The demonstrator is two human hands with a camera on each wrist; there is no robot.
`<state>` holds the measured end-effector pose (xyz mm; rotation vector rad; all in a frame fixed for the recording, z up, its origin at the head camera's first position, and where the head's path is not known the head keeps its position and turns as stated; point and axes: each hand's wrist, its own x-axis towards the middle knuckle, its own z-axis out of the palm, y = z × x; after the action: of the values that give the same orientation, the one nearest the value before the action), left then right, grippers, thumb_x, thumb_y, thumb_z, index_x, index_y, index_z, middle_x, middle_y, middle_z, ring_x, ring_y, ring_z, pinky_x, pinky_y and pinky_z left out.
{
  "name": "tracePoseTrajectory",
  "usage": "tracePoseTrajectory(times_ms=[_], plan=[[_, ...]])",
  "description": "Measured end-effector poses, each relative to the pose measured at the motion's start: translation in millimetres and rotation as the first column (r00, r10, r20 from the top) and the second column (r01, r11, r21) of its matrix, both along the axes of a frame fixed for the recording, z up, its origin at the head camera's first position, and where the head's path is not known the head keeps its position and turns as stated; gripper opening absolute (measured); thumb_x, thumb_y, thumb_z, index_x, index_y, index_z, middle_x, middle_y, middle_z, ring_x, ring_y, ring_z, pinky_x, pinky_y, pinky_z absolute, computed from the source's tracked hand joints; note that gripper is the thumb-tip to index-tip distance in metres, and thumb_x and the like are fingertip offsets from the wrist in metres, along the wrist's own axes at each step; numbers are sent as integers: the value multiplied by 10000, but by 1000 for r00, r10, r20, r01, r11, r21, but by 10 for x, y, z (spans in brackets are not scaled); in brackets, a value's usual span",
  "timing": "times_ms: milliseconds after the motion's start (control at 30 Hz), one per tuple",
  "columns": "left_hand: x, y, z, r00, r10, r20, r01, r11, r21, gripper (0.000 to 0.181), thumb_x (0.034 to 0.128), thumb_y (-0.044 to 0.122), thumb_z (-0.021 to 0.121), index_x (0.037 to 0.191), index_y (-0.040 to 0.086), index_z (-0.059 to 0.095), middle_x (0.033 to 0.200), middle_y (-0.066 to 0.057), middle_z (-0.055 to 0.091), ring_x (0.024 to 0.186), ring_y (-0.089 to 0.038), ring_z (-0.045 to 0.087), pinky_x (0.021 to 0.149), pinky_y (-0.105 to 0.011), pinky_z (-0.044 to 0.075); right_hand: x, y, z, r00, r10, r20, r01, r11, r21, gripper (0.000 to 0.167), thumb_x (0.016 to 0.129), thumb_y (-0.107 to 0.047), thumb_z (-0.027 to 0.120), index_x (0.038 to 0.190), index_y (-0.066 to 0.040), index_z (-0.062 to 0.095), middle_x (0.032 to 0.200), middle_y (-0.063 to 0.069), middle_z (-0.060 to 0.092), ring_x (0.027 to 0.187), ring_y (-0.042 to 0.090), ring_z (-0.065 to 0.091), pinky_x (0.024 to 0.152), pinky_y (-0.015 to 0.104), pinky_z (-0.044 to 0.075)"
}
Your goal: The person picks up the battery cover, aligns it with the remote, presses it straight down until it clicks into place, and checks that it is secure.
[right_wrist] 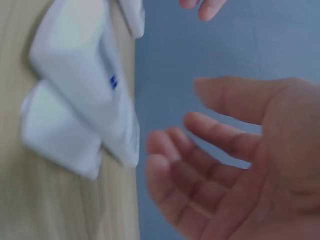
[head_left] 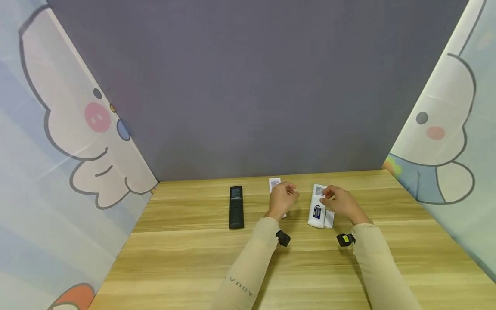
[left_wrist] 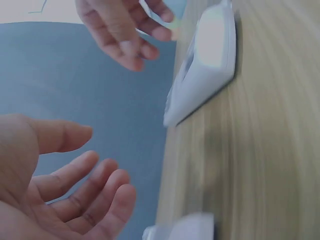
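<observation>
A white remote [head_left: 313, 215] lies back side up with its battery bay uncovered; dark batteries [head_left: 317, 212] sit inside. Its loose white cover [head_left: 329, 218] rests against its right side, also visible in the right wrist view as a cover [right_wrist: 60, 130]. My right hand [head_left: 342, 203] hovers by the remote's upper right, fingers loosely bent and holding nothing. My left hand [head_left: 282, 200] is over a second white remote [head_left: 274, 181], partly hiding it; in the left wrist view the hand [left_wrist: 75, 185] has relaxed, empty fingers.
A black remote [head_left: 236, 211] lies on the wooden table [head_left: 186, 249], left of my left hand. A grey panel [head_left: 263, 86] stands along the table's back edge. Cloths printed with cartoon figures hang at the left [head_left: 58, 99] and right [head_left: 445, 129].
</observation>
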<state>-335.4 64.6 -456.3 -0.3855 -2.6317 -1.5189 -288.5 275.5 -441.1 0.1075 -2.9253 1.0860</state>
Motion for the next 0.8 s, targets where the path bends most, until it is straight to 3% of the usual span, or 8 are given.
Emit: tracePoseTrajectory(times_ms=[167, 367, 500, 633, 733, 800], plan=[[-15, 207, -64, 991, -18, 135, 25, 998, -52, 183, 928, 201, 736, 1098, 145, 777, 935, 25, 729, 798, -130, 663, 710, -302, 544, 32, 108, -86, 998, 40, 57, -44, 997, 63, 197, 940, -50, 637, 1085, 79, 604, 943, 174, 651, 826, 257, 592, 675, 332, 482], [-11, 418, -130, 980, 9, 198, 23, 987, -160, 196, 891, 266, 785, 1028, 127, 801, 1025, -7, 772, 933, -193, 700, 759, -318, 560, 51, 215, -154, 984, 35, 175, -49, 996, 78, 225, 889, -82, 705, 1027, 51, 586, 906, 139, 629, 795, 238, 569, 653, 322, 473], [-22, 510, -149, 974, 34, 224, 14, 977, -211, 196, 869, 323, 809, 825, 133, 795, 858, 20, 746, 760, -143, 634, 629, -278, 491, 55, 254, -178, 977, 30, 213, -49, 996, 80, 252, 868, -116, 745, 992, 25, 577, 865, 101, 598, 779, 223, 545, 651, 319, 452], [-48, 616, -169, 967, 62, 249, -1, 972, -236, 401, 844, 349, 826, 575, 148, 606, 584, 57, 560, 534, -109, 457, 474, -269, 355, 63, 271, -178, 974, 40, 222, -55, 997, 62, 276, 854, -110, 774, 979, 46, 585, 847, 96, 586, 767, 216, 532, 649, 316, 446], [-53, 688, -177, 963, 78, 257, -12, 969, -247, 496, 823, 340, 850, 539, 160, 485, 508, 49, 466, 463, -111, 393, 422, -275, 308, 71, 274, -171, 974, 48, 223, -63, 996, 59, 266, 851, -98, 781, 969, 55, 598, 846, 94, 588, 758, 210, 525, 647, 313, 447], [-45, 721, -170, 965, 89, 248, -21, 965, -263, 463, 801, 328, 868, 582, 149, 502, 523, 37, 476, 463, -121, 411, 419, -284, 323, 71, 276, -172, 973, 54, 225, -68, 996, 54, 246, 857, -89, 778, 953, 54, 601, 837, 97, 584, 745, 210, 518, 642, 317, 443]])
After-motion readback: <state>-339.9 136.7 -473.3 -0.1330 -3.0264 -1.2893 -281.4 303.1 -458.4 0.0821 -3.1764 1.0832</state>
